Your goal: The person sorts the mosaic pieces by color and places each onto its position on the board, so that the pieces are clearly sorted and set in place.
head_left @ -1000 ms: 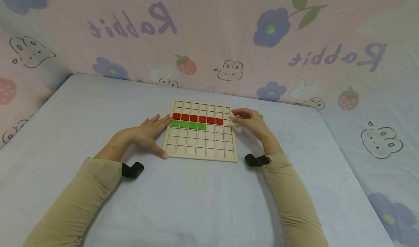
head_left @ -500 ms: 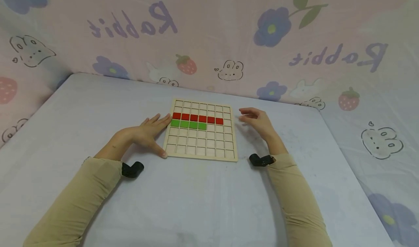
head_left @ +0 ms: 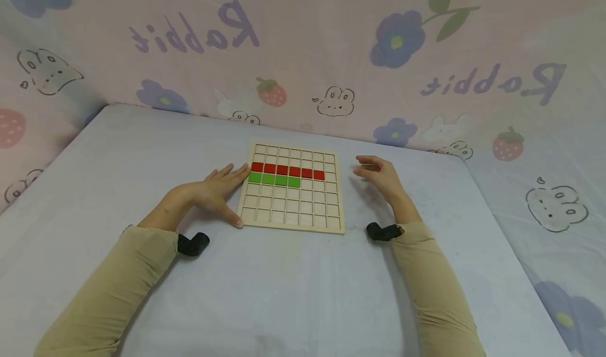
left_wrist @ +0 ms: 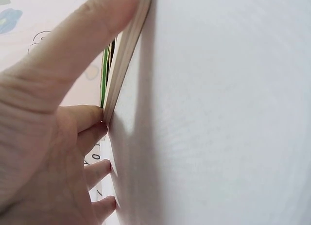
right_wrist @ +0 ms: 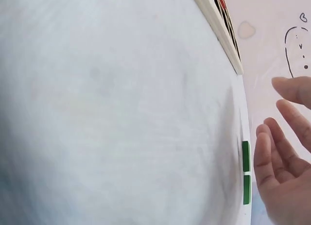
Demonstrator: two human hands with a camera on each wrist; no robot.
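Note:
A square wooden grid board (head_left: 292, 226) lies on the white table in the head view. Several red tiles (head_left: 282, 170) fill most of one row, with several green tiles (head_left: 268, 179) at the left of the row below. My left hand (head_left: 208, 194) has its fingers spread, with the index fingertip and thumb touching the board's left edge. To the right of the board, my right hand (head_left: 381, 178) hovers with loosely bent fingers, and nothing shows between them in the right wrist view. Two loose green tiles (right_wrist: 246, 156) lie on the table beyond it there, mostly hidden from the head view.
The white table (head_left: 293, 294) reaches back to a hanging cloth (head_left: 303, 47) printed with rabbits, flowers and strawberries. A black wrist mount (head_left: 193, 244) sits at the left cuff and another black mount (head_left: 384, 232) at the right cuff.
My right hand has moved right, away from the board's edge. The left hand stays at the board, and the tiles on the board are unchanged.

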